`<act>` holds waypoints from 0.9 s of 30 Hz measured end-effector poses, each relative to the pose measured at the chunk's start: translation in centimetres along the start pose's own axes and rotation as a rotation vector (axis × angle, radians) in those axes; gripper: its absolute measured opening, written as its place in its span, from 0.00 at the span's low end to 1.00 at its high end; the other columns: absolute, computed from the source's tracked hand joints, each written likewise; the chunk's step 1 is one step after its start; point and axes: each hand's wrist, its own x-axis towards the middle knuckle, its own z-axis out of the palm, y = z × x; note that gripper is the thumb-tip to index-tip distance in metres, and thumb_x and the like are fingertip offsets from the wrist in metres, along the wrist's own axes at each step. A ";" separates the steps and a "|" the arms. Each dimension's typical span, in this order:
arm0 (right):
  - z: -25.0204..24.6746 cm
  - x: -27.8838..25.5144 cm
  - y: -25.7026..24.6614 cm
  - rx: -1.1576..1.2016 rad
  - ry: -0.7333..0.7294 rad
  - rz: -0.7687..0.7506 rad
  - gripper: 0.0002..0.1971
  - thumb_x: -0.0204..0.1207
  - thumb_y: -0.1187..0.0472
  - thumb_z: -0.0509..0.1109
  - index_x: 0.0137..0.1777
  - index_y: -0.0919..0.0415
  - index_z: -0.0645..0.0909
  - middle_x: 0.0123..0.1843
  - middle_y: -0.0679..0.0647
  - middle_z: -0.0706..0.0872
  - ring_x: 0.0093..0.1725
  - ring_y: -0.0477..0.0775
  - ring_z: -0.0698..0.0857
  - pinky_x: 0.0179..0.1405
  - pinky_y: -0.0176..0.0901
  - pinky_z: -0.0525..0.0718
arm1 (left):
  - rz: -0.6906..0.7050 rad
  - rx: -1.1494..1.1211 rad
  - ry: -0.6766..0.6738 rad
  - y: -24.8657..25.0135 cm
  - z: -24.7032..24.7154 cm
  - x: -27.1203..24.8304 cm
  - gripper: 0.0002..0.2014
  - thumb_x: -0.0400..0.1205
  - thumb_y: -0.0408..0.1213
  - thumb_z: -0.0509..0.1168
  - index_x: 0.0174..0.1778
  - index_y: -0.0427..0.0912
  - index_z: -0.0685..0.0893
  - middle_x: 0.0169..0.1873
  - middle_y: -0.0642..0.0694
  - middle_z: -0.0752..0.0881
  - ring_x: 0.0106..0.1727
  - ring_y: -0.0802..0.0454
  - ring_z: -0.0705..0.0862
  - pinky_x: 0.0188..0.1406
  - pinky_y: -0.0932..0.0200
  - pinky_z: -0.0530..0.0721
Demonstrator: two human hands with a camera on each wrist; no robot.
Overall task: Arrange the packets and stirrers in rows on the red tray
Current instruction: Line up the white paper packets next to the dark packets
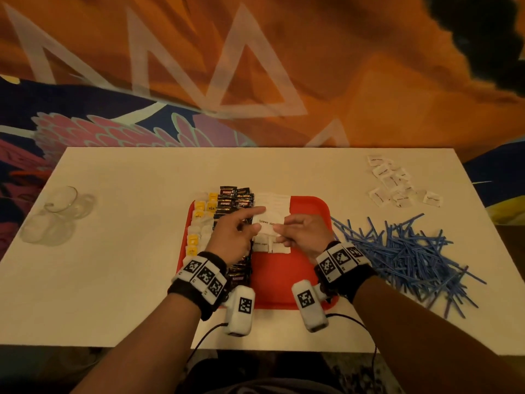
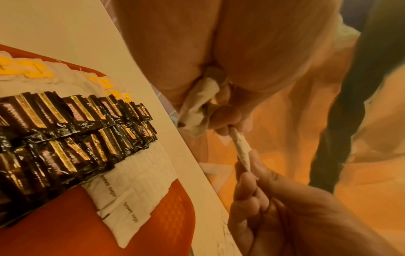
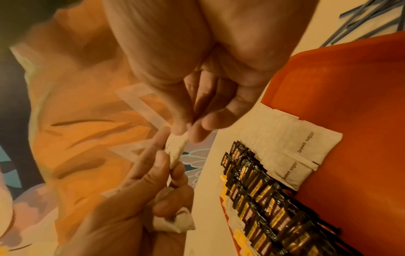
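Note:
Both hands hold one white brown sugar packet (image 1: 268, 223) (image 2: 242, 150) (image 3: 175, 149) above the red tray (image 1: 284, 280). My left hand (image 1: 257, 220) (image 2: 228, 128) pinches its left edge with the forefinger stretched out, and keeps another crumpled white packet (image 2: 197, 110) (image 3: 175, 223) in its curled fingers. My right hand (image 1: 279, 233) (image 3: 188, 133) pinches the right edge. On the tray lie columns of yellow tea packets (image 1: 199, 220), black packets (image 1: 235, 200) (image 2: 65, 135) (image 3: 263, 199) and white sugar packets (image 1: 272, 204) (image 2: 131, 181) (image 3: 291, 147).
A heap of blue stirrers (image 1: 406, 251) lies on the white table right of the tray. Loose white packets (image 1: 395, 183) sit at the far right corner. Clear plastic cups (image 1: 56, 211) lie at the left. The tray's near right part (image 1: 306, 217) is bare red.

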 end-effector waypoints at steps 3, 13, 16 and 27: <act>0.2 1.2 1.8 -0.060 0.037 0.024 0.13 0.71 0.70 0.79 0.52 0.66 0.80 0.40 0.63 0.88 0.30 0.50 0.87 0.27 0.33 0.84 | -0.106 -0.056 0.121 -1.6 -0.6 0.1 0.17 0.85 0.28 0.65 0.61 0.55 0.88 0.50 0.59 0.88 0.24 0.63 0.77 0.32 0.56 0.84; 0.6 6.2 10.0 -0.463 0.118 0.183 0.07 0.74 0.61 0.78 0.49 0.56 0.83 0.44 0.51 0.90 0.40 0.48 0.89 0.57 0.50 0.87 | -0.292 -0.186 0.211 -6.5 -3.5 -1.2 0.18 0.86 0.28 0.65 0.56 0.59 0.89 0.59 0.57 0.89 0.52 0.59 0.88 0.57 0.48 0.88; 1.3 7.0 10.8 -0.578 0.166 0.161 0.10 0.75 0.58 0.77 0.55 0.58 0.85 0.48 0.52 0.91 0.47 0.49 0.89 0.46 0.36 0.84 | -0.302 -0.228 0.224 -7.1 -4.3 -1.5 0.16 0.86 0.25 0.63 0.62 0.46 0.88 0.58 0.53 0.89 0.41 0.68 0.86 0.43 0.64 0.88; 3.3 8.2 11.5 -0.709 0.306 0.107 0.12 0.71 0.55 0.80 0.43 0.60 0.81 0.42 0.48 0.83 0.37 0.42 0.78 0.26 0.28 0.67 | -0.334 -0.248 0.209 -7.4 -5.8 -1.0 0.17 0.85 0.26 0.65 0.50 0.57 0.89 0.57 0.45 0.90 0.55 0.56 0.78 0.51 0.49 0.85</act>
